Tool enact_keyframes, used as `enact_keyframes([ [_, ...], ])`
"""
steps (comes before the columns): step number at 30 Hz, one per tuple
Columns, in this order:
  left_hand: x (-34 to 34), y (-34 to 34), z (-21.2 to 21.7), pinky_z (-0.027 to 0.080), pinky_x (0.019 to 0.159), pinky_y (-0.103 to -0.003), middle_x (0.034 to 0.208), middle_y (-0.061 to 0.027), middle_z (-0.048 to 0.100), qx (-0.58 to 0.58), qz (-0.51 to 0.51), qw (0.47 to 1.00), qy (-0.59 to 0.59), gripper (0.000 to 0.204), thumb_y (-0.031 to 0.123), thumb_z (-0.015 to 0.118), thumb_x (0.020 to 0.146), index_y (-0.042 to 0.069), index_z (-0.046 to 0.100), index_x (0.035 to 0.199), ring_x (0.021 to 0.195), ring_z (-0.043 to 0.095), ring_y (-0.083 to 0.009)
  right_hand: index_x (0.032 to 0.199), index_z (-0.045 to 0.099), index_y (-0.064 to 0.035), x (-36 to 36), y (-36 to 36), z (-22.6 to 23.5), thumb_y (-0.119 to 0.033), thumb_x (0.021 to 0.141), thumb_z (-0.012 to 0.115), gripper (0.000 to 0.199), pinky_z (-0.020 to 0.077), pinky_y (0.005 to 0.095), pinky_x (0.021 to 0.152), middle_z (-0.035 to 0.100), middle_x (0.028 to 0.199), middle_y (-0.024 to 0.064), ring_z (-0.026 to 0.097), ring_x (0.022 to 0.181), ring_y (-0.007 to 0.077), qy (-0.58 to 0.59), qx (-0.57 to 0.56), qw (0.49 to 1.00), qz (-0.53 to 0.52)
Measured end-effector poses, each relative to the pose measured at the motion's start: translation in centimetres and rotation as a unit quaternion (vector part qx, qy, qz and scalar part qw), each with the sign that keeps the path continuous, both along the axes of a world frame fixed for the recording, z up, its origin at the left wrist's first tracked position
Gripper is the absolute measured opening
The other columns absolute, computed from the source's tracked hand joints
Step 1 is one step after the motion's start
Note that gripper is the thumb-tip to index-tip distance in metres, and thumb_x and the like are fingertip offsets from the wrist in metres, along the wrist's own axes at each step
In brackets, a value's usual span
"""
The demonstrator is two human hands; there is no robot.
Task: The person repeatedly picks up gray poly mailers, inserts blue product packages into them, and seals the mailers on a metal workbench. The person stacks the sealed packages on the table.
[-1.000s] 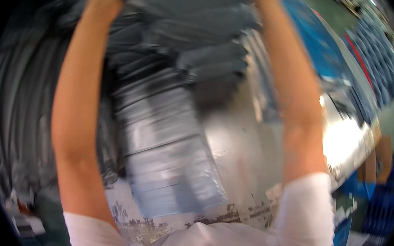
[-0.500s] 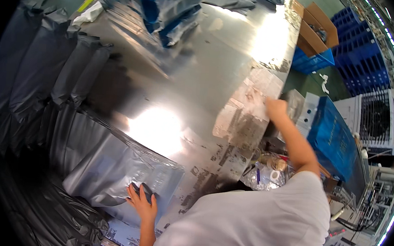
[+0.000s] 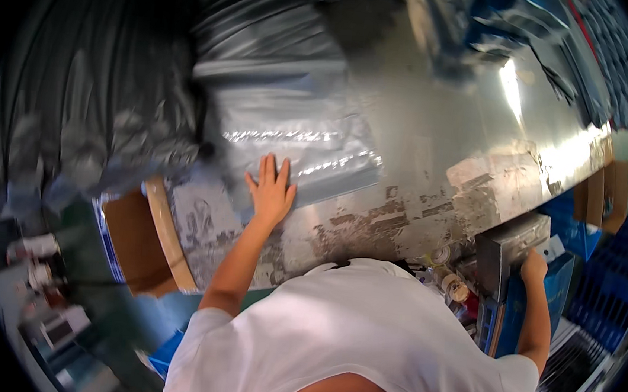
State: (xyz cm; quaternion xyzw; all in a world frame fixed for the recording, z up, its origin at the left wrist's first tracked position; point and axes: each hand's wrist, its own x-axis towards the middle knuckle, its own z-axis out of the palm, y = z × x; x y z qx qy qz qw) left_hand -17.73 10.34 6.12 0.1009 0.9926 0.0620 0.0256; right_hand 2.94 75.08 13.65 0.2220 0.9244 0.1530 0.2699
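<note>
Grey bags (image 3: 286, 93) are being steadied by the splayed left hand (image 3: 272, 196); the right hand (image 3: 534, 267), grip unclear, is now being brought to the metal box (image 3: 493, 260), suggesting a fetch.

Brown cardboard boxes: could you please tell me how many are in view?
2: a left box beside the table, left of the left hand; and a right box near the table's right edge. Others may be hidden.
</note>
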Motion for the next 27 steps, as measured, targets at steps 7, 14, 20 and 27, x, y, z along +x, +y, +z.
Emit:
enact_keyframes([
  [7, -2.4, -1.5, -0.3, 0.021, 0.102, -0.052, 0.133, -0.0111, 0.038, 0.100, -0.050, 0.988, 0.103, 0.053, 0.002, 0.056, 0.068, 0.016, 0.050, 0.120, 0.126, 0.032, -0.0272, 0.095, 0.063, -0.0086, -4.3, -12.5, 8.3, -0.006, 0.078, 0.044, 0.026, 0.0463, 0.0430, 0.073, 0.063, 0.084, 0.0169, 0.060, 0.080, 0.0330, 0.061, -0.206, 0.966, 0.142],
  [14, -3.2, -3.4, 0.2, 0.014, 0.102, -0.056, 0.137, -0.0154, 0.032, 0.012, -0.027, 0.999, 0.035, 0.057, 0.041, 0.048, 0.081, 0.015, 0.039, 0.131, 0.127, 0.027, -0.0334, 0.104, 0.056, 0.0014, -13.2, -29.9, 16.7, 0.001, 0.083, 0.037, 0.028, 0.0474, 0.0263, 0.052, 0.060, 0.060, 0.0092, 0.059, 0.051, 0.0147, 0.006, -0.503, 0.863, 0.051],
  [20, 3.7, -0.2, 0.6, 0.015, 0.102, -0.055, 0.136, -0.0221, 0.031, 0.029, -0.031, 0.999, 0.022, 0.063, 0.046, 0.048, 0.082, 0.012, 0.034, 0.133, 0.125, 0.028, -0.0400, 0.108, 0.054, 0.0010, -24.2, -44.7, 20.8, -0.007, 0.092, 0.034, 0.027, 0.0475, 0.0244, 0.049, 0.059, 0.059, 0.0092, 0.057, 0.048, 0.0126, -0.065, -0.630, 0.764, 0.120],
  [27, 6.7, -0.3, -0.8, 0.015, 0.104, -0.051, 0.140, -0.0179, 0.026, 0.042, -0.084, 0.996, 0.001, 0.061, 0.042, 0.051, 0.081, 0.015, 0.035, 0.133, 0.129, 0.022, -0.0365, 0.119, 0.047, 0.0006, -44.5, -53.3, 14.7, -0.007, 0.089, 0.043, 0.031, 0.0442, 0.0260, 0.075, 0.062, 0.100, 0.0102, 0.057, 0.086, 0.0138, 0.346, -0.778, 0.483, 0.205],
])
